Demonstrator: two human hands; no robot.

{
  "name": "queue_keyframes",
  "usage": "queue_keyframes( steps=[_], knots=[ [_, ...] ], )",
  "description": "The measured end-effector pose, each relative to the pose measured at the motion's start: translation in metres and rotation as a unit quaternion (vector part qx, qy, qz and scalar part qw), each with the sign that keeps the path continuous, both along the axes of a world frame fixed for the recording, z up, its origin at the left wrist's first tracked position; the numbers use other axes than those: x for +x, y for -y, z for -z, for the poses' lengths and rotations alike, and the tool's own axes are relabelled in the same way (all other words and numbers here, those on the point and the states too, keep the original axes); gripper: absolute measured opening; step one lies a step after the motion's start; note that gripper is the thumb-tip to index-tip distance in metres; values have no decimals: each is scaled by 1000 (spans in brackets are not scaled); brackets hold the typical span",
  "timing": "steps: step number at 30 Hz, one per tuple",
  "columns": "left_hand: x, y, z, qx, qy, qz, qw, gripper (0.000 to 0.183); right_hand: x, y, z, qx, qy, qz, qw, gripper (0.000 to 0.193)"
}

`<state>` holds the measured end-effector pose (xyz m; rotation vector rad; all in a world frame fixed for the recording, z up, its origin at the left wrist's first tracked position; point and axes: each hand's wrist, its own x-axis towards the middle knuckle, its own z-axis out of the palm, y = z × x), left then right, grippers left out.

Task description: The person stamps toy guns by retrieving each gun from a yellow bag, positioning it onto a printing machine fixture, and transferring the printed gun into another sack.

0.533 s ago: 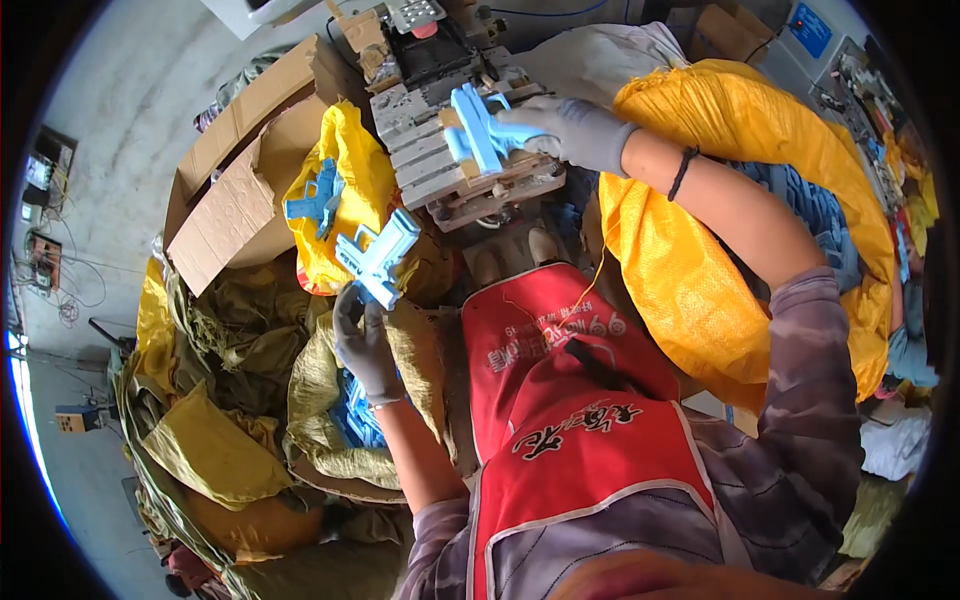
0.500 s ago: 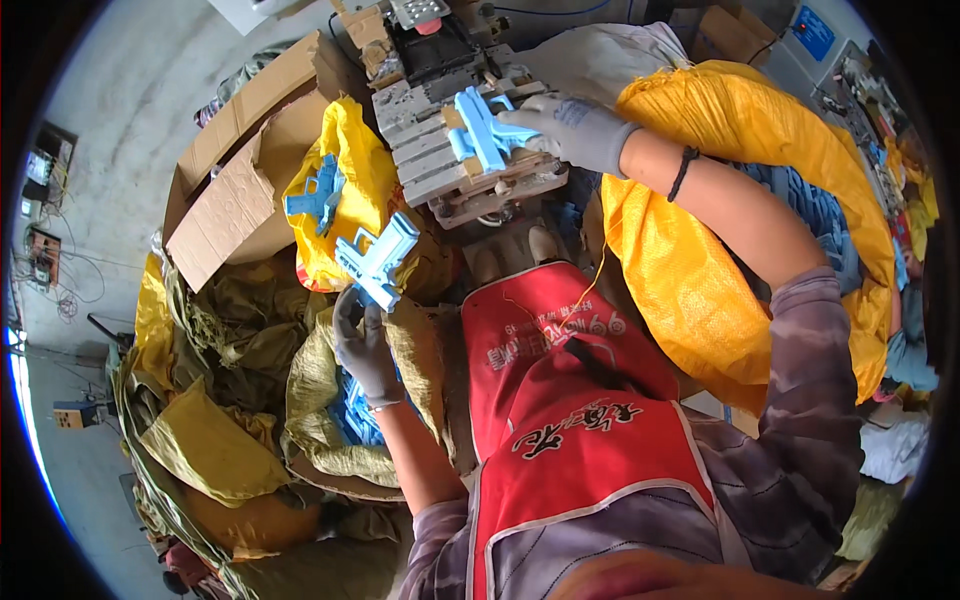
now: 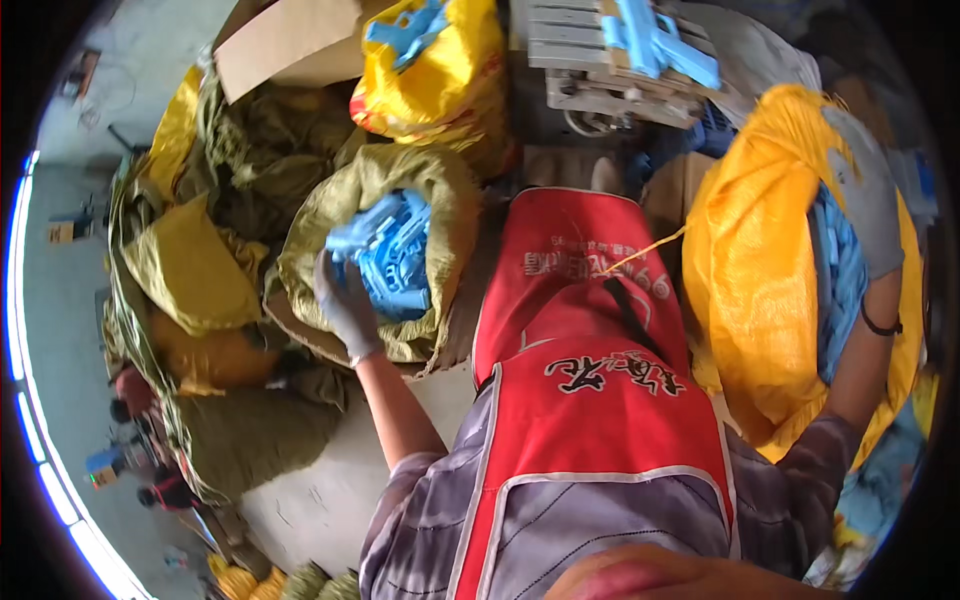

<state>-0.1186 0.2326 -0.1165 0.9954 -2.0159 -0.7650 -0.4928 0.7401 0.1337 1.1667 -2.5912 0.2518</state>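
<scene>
My left hand [image 3: 347, 308], in a grey glove, is at the mouth of an olive woven sack [image 3: 300, 240]. Its fingers are closed around the end of a light-blue toy pistol [image 3: 362, 232] just over the pile of similar pistols inside; blur softens the grip. On the far right, my gloved right hand [image 3: 866, 195] is over the opening of a large orange-yellow sack [image 3: 745, 290]. Its fingers stretch along the far rim with nothing seen in them. Blue pieces [image 3: 838, 265] fill that sack. Another light-blue toy pistol [image 3: 655, 42] lies on the grey slotted machine bed [image 3: 568, 45].
A yellow bag [image 3: 440, 95] with a blue toy pistol [image 3: 405, 30] on top stands at the far middle, beside a cardboard box [image 3: 290, 45]. Olive sacks [image 3: 260, 440] crowd the left. A red apron [image 3: 600, 400] covers my front.
My left hand has brought its toy pistol down to the olive sack. My right hand has left the pistol on the machine and swung right to the orange-yellow sack. The view has tilted nearer.
</scene>
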Motion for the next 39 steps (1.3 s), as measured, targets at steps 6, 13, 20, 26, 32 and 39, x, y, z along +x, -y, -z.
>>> queue_keyframes(
  steps=[6, 13, 20, 26, 32, 39],
  knots=[
    [-20, -18, -8, -46, 79, -31, 995, 29, 51, -70, -15, -27, -106, 18, 994, 27],
    [-76, -59, -27, -185, 93, 160, 965, 24, 81, -98, -7, 22, 32, 240, 970, 26],
    [-119, -80, -25, -201, 75, 220, 952, 24, 92, -108, 52, 91, 156, 280, 943, 50],
    [-109, -82, -17, -190, 71, 215, 955, 18, 100, -78, 77, 158, 2, 310, 937, 67],
    [-104, -79, -18, -183, 71, 212, 957, 18, 77, -124, 52, 41, 108, 255, 960, 60],
    [-118, -91, -23, -197, 62, 219, 954, 18, 72, -142, 51, 61, 6, 358, 932, 44]
  ],
)
